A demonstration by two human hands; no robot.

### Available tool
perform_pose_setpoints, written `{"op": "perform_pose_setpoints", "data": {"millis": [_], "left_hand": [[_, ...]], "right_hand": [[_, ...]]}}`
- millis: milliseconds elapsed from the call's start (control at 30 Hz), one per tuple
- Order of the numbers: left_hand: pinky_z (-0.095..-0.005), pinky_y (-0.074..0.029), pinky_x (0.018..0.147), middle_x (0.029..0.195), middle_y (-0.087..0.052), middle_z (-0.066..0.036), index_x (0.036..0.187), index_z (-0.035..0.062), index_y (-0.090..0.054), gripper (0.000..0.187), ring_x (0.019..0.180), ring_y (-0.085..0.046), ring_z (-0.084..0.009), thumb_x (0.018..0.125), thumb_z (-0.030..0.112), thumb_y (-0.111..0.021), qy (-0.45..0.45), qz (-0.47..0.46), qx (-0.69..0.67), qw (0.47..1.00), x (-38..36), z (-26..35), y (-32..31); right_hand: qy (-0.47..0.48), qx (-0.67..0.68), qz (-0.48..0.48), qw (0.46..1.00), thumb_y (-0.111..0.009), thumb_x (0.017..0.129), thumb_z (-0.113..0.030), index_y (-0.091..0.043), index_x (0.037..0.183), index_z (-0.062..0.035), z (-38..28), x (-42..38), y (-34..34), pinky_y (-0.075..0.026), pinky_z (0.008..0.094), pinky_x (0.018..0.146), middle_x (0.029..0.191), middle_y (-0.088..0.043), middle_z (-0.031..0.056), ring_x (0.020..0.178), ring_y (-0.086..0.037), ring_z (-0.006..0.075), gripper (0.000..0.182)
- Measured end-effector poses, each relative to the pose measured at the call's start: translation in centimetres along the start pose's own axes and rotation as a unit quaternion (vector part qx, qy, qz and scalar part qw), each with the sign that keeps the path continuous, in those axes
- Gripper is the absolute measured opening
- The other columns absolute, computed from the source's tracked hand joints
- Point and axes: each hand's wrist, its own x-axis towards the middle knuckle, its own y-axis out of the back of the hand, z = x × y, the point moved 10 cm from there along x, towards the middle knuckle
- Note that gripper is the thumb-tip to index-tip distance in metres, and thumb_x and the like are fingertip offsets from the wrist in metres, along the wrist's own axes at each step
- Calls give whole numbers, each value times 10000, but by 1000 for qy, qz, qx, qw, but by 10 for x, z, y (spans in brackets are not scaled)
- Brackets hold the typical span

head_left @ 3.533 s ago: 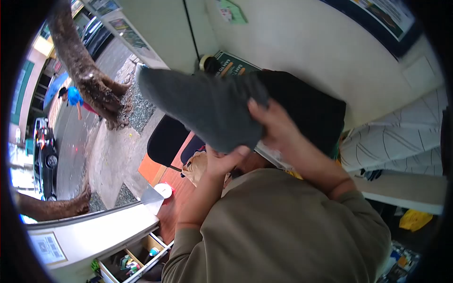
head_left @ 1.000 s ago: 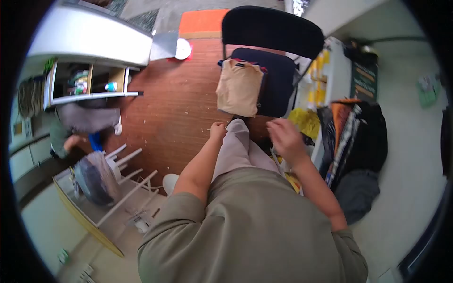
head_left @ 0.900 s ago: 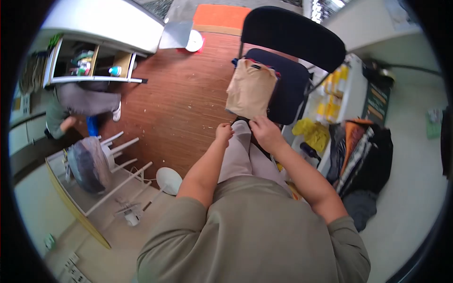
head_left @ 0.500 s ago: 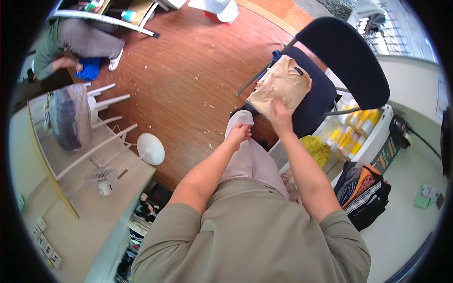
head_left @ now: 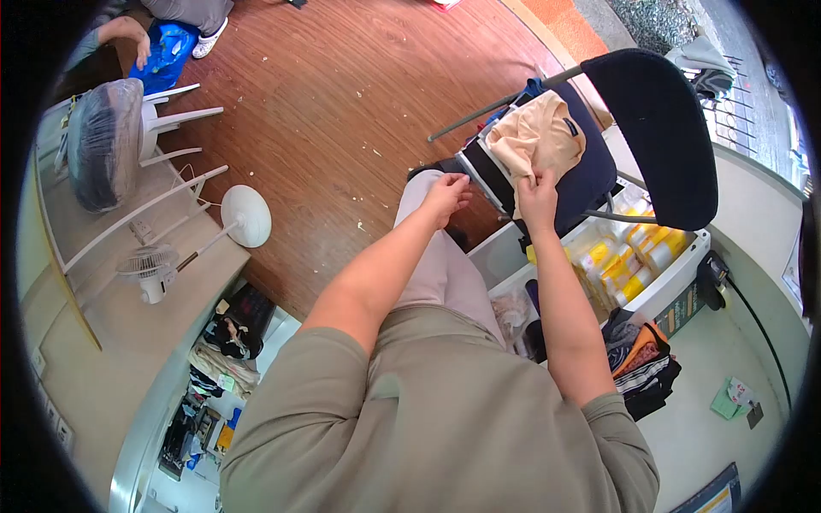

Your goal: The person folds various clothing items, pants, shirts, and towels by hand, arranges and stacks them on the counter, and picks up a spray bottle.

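Note:
A beige shirt (head_left: 534,137) with a dark label lies crumpled on the seat of a black chair (head_left: 599,171). My right hand (head_left: 537,198) is closed on the shirt's near edge, pinching the fabric. Beneath the shirt, a dark flat item with a pale grey edge (head_left: 484,181) shows on its left side. My left hand (head_left: 448,197) is held over my knee, close to that pale edge, its fingers loosely bent and apart with nothing in them.
Right of my legs, a white drawer (head_left: 658,291) holds yellow-and-white packs (head_left: 633,265). Folded clothes (head_left: 641,359) lie beside it. At left are a white fan (head_left: 246,216) and an upturned stool (head_left: 154,128). Another person's hand (head_left: 128,36) is by a blue bag (head_left: 167,58).
My right hand has drawn the shirt's near edge in, uncovering the dark item below. My left hand has shifted slightly right and its fingers have loosened. The view has tilted down.

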Motion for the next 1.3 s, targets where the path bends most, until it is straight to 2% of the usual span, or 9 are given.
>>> {"op": "perform_pose_setpoints", "data": {"millis": [233,433,533,633,700,767,967,1200,1300], "left_hand": [[-277,-497,670,861,-611,-30,1123,47,-537,356,737,-581,-126,894,253,-715,-98,152,-39,983,19,28,-6],[-317,-512,736,793,-638,-75,956,-4,-700,199,742,-604,-209,809,130,-697,-380,154,258,875,-49,71,-88],[-336,-504,805,1071,-599,-160,1043,-13,-674,332,908,-590,-222,823,231,-723,-354,71,199,911,-61,61,-106],[-323,-502,810,1166,-541,-181,1186,-40,-575,487,958,-572,-215,844,271,-728,-354,261,159,884,-26,47,-37],[-327,-510,773,1102,-565,-161,1226,-44,-498,536,926,-579,-191,861,274,-726,-151,419,168,879,-8,31,17],[-325,-517,718,963,-617,-119,1076,-17,-565,401,846,-605,-182,864,281,-729,-53,202,-68,976,24,11,6],[-380,-490,630,719,-622,-157,827,1,-586,150,627,-599,-259,803,148,-608,-287,268,326,860,-35,77,-37],[-279,-457,705,769,-561,-17,797,61,-574,206,711,-554,-162,944,191,-509,-329,-47,144,932,-54,81,-113],[-383,-499,855,852,-574,-73,912,56,-598,446,845,-603,-213,990,473,-461,-36,43,-135,989,10,26,-59]], "right_hand": [[76,-44,-43,995,-639,862,-179,-495,1096,-29,-17,-6,-12,-510,516,707,868,-639,302,837,-634,488,313],[145,-1,-68,987,-721,783,-132,-321,1425,24,-25,-34,-30,-444,435,1001,1333,-472,289,1242,-498,406,772],[-22,37,-41,998,-723,776,-146,-445,1338,-97,26,-22,-23,-514,457,826,1078,-648,167,1008,-632,394,629],[64,-75,-33,995,-709,766,-115,-479,1262,-82,0,-11,-15,-507,471,837,1098,-624,186,1027,-606,410,547],[60,-74,-55,994,-706,750,-91,-473,1257,-74,-7,-8,-14,-504,485,848,1144,-597,189,1040,-586,422,558],[64,-77,-58,993,-710,753,-94,-469,1259,-71,-9,-10,-17,-505,482,858,1184,-577,187,1056,-580,421,561],[111,-254,-61,959,-686,784,-191,-324,1403,36,-42,-38,-45,-365,538,1054,1429,-363,236,1307,-405,411,751],[75,-110,-35,990,-697,728,-150,-587,1261,-103,-26,-8,14,-523,423,866,1232,-615,127,1031,-630,351,546],[84,-81,-28,993,-697,694,-122,-633,1200,-129,-66,-2,85,-534,408,851,1155,-659,104,1002,-646,331,510]]}}
